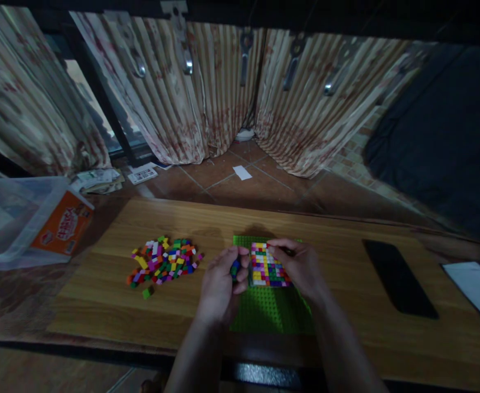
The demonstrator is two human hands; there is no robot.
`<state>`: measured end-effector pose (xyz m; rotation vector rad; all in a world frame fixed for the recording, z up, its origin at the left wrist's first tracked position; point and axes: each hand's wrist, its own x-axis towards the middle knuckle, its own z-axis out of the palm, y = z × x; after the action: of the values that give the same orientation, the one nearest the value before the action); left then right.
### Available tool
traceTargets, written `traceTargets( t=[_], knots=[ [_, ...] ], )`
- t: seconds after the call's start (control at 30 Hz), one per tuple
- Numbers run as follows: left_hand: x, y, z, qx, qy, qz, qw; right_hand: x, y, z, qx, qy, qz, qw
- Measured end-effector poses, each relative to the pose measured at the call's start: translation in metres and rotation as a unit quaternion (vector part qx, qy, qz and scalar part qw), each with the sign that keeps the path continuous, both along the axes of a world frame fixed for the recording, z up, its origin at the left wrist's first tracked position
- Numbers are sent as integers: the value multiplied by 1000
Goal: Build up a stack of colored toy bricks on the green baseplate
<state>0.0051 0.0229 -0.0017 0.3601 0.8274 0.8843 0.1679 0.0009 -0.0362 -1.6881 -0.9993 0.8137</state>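
Dim overall; pale light through window [87,98], far left. Soft shadows on wooden tabletop [104,295] beyond left hand [222,275] and right hand [301,266]. Glints on metal hooks [188,64], far side. Far right nearly black. Loose bricks [178,260] slightly soft; wide-angle stretch towards edges

I count one desk [100,308], one green baseplate [272,314], one flat black slab [399,278] and one clear bin [35,204]. The metal hooks [188,63] number five. The small bricks [178,263] run to dozens, too many for me to tally exactly.
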Motion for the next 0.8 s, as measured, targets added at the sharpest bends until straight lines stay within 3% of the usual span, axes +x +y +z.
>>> traceTargets(
  t=[0.1, 0.2, 0.27, 0.3, 0.37, 0.43, 0.57, 0.8],
  knots=[
    [0, 1, 0, -68, -55, 15, 996, -1, -6, 3, 3, -25, -2, 1000],
    [1, 2, -1, -98, -80, 27, 992, -8, -13, 17, 77, -104, -33, 991],
    [2, 2, -3, -98, -86, 35, 991, -18, -18, 32, 135, -136, -1, 981],
    [3, 1, -4, -96, -87, 39, 991, -24, -21, 39, 142, -139, 50, 979],
    [4, 1, -7, -90, -83, 51, 991, -37, -24, 51, 134, -157, 149, 967],
    [6, 1, -9, -83, -69, 78, 991, -50, -26, 57, 114, -197, 196, 954],
    [8, 0, -11, -55, -46, 130, 989, -64, -24, 54, 92, -258, 211, 938],
    [10, -2, -11, -62, -43, 115, 990, -62, -20, 45, 90, -319, 190, 924]
  ],
)
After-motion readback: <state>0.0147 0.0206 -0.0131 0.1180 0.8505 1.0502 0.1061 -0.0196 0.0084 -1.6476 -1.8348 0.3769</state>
